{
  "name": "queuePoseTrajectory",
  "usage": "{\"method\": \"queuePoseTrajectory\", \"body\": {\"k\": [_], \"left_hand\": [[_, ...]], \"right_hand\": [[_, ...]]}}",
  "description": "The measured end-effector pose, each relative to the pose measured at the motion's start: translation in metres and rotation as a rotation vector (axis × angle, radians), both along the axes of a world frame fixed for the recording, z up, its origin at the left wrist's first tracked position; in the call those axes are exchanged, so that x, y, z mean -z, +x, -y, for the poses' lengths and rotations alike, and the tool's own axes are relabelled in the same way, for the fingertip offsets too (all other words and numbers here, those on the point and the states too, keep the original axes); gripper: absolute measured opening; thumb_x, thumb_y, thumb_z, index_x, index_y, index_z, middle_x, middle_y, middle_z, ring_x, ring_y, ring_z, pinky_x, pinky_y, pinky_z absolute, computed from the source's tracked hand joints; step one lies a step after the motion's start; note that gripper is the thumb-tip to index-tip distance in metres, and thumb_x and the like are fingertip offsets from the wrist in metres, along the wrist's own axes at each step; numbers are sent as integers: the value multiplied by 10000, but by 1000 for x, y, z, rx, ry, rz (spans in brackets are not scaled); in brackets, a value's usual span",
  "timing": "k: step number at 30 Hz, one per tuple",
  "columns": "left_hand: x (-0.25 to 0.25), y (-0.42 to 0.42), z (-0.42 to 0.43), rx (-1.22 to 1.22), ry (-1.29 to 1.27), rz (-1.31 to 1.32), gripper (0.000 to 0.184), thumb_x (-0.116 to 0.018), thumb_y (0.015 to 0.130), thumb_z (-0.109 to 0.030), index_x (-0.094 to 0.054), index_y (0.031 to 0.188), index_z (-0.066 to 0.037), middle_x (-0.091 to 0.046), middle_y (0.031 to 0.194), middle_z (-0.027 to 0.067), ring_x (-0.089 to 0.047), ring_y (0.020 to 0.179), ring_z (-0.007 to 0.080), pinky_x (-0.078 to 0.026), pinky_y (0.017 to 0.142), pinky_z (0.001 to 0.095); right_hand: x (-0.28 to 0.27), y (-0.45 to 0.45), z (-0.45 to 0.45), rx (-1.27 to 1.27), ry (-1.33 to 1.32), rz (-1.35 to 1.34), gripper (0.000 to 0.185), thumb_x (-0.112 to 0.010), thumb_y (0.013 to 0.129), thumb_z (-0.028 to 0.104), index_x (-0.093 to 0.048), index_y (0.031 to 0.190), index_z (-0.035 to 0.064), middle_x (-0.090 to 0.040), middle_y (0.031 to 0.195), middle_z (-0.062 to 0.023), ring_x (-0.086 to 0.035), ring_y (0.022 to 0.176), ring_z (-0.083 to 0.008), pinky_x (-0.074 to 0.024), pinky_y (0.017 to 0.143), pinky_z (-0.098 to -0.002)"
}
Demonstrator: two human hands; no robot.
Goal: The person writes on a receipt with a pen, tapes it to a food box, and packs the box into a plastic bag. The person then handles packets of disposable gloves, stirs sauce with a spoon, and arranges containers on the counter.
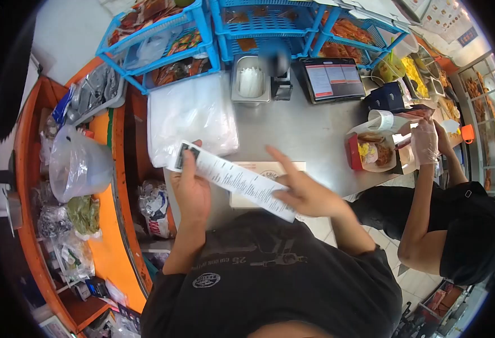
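A long printed paper receipt (236, 181) slants across the front of my body. My left hand (191, 188) pinches its upper left end, the thumb on top. My right hand (309, 191) is at the lower right end, its index finger stretched out and its thumb near the paper; whether it grips the paper is unclear. Beneath the receipt lies a flat white box (247, 200) with a printed logo, partly covered, at the edge of the steel counter (275, 129). A stack of clear plastic bags (194, 112) lies just beyond my left hand.
Blue racks (264, 28) with packets stand behind a metal container (251, 81) and a tablet (333, 79). On the right, a co-worker's gloved hand (425, 143) is near an open red food box (371, 152). A translucent bucket (81, 163) stands at left.
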State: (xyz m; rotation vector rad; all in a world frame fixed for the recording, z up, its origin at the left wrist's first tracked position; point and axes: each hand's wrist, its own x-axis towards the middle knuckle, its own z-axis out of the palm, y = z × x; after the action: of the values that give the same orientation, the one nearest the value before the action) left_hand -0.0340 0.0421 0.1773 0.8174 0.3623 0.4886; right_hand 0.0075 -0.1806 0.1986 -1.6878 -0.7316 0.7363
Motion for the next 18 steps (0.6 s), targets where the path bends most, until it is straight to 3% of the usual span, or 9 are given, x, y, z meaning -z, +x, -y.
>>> {"method": "queuePoseTrajectory", "body": {"k": [2, 3, 4, 6, 10, 14, 18], "left_hand": [[31, -12, -11, 36, 343, -236, 178, -596, 896, -109, -611, 993, 39, -651, 915, 91, -603, 809, 102, -487, 714, 243], [49, -21, -17, 52, 513, -363, 156, -619, 877, -88, -620, 965, 41, -660, 877, 86, -606, 770, 94, -485, 686, 233], [62, -30, -19, 103, 504, -383, 139, -632, 862, -81, -624, 937, 36, -658, 844, 76, -599, 737, 86, -478, 658, 226], [81, -39, -16, 211, 483, -406, 109, -658, 833, -66, -631, 881, 28, -655, 777, 55, -586, 672, 70, -463, 603, 213], [105, -28, -6, 121, 538, -254, 97, -642, 854, -79, -629, 824, 13, -628, 720, 20, -549, 615, 47, -427, 539, 192], [112, -27, -5, 193, 292, -357, 204, -605, 898, -154, -633, 833, 38, -606, 694, -12, -508, 594, 31, -393, 515, 211], [132, -25, 1, 136, 583, -349, 218, -615, 889, -153, -658, 829, 52, -608, 673, 8, -504, 601, 38, -406, 533, 219]], "right_hand": [[10, -2, 31, 26, -144, -86, 862, -555, 822, -49, -24, 1483, 107, -636, 710, -101, -518, 640, -123, -438, 643, -270], [18, -5, 43, 68, -220, -45, 876, -575, 809, -51, -35, 1482, 98, -586, 634, -67, -453, 571, -99, -406, 571, -267], [20, -7, 54, 111, -296, -39, 891, -588, 791, -61, -51, 1484, 102, -536, 591, -34, -422, 536, -81, -378, 521, -251], [42, -7, 75, 271, -295, -96, 875, -577, 784, -71, -87, 1486, 115, -489, 580, 1, -403, 530, -58, -345, 498, -213], [76, -4, 84, 475, -286, 3, 845, -582, 787, -33, -105, 1475, 84, -453, 561, -3, -392, 538, -87, -348, 547, -229], [85, -1, 84, 498, -341, 115, 832, -549, 788, -38, -93, 1474, 80, -447, 571, -6, -382, 540, -94, -342, 551, -232], [103, 4, 91, 517, -365, 194, 823, -518, 786, -42, -78, 1472, 74, -458, 569, -36, -397, 531, -116, -354, 551, -250]]}}
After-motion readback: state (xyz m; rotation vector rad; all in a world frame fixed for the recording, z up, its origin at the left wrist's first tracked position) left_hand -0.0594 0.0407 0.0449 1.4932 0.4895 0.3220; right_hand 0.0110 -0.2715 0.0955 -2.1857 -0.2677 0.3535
